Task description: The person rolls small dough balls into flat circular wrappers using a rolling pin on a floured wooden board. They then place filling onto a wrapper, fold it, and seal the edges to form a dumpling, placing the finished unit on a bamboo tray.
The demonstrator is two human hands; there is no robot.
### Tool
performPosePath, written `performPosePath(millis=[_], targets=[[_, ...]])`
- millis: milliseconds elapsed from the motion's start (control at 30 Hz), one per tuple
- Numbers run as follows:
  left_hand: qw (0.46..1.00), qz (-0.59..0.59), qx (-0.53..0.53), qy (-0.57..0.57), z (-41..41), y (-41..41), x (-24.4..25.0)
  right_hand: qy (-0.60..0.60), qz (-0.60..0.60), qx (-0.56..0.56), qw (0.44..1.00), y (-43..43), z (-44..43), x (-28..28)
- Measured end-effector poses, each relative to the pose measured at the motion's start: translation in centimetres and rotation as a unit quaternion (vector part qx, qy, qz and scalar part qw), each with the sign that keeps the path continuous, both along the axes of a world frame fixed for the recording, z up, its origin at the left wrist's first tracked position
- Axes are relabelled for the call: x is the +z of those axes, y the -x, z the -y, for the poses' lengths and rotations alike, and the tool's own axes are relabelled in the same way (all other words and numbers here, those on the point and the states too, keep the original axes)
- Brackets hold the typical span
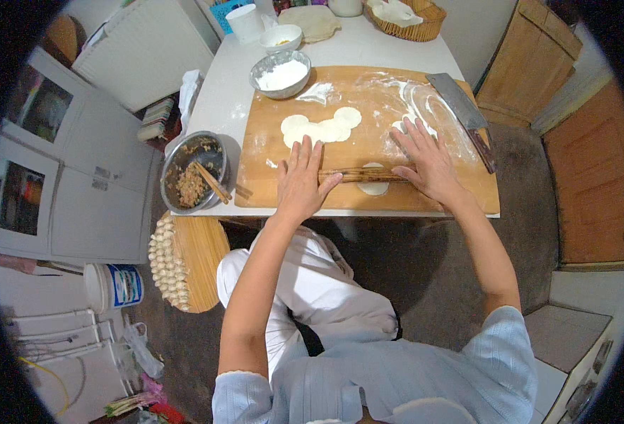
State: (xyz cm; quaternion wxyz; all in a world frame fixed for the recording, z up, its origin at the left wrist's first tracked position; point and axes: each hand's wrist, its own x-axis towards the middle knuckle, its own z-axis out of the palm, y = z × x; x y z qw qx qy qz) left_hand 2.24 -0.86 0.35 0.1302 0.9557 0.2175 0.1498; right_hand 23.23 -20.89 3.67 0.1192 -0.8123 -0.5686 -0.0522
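Observation:
A slim wooden rolling pin (367, 174) lies across a round dough wrapper (374, 187) near the front of a floured wooden board (269, 193). On the pin's left end rests my left hand (304, 183), its fingers spread flat. My right hand (429, 161) lies over the right end, palm down, fingertips by some floured dough pieces (401, 124). Several rolled wrappers (320, 130) overlap beyond my left hand. A metal bowl of filling (191, 183) with chopsticks (212, 181) stands left of the board.
A cleaver (457, 103) lies along the board's right edge. Behind are a bowl of flour (281, 75), a small white bowl (281, 38) and a wicker basket (418, 26). Lower left, a round wooden tray (203, 259) holds rows of dumplings (168, 267).

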Motion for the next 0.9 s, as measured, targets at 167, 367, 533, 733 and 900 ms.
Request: performPosePath(millis=[167, 367, 533, 733, 900], targets=[[0.998, 0.012, -0.057, -0.040, 2.6, 3.6, 0.1, 0.069, -0.075, 0.049, 0.994, 1.2, 2.4, 0.8], [0.995, 0.093, -0.040, 0.000, 4.4, 4.1, 1.4, 0.031, -0.220, 0.092, 0.971, 0.6, 0.5, 1.0], [0.993, 0.107, -0.042, 0.001, 5.3, 4.4, 2.3, -0.018, -0.137, 0.096, 0.986, 1.5, -3.8, 0.2], [0.993, 0.114, -0.027, 0.007, 3.5, 3.3, 2.8, 0.018, -0.176, 0.018, 0.984, -0.1, -1.8, 1.7], [0.997, 0.053, -0.061, 0.019, 2.7, 2.5, 1.5, 0.066, -0.086, 0.041, 0.993, 1.5, 1.2, 1.7]])
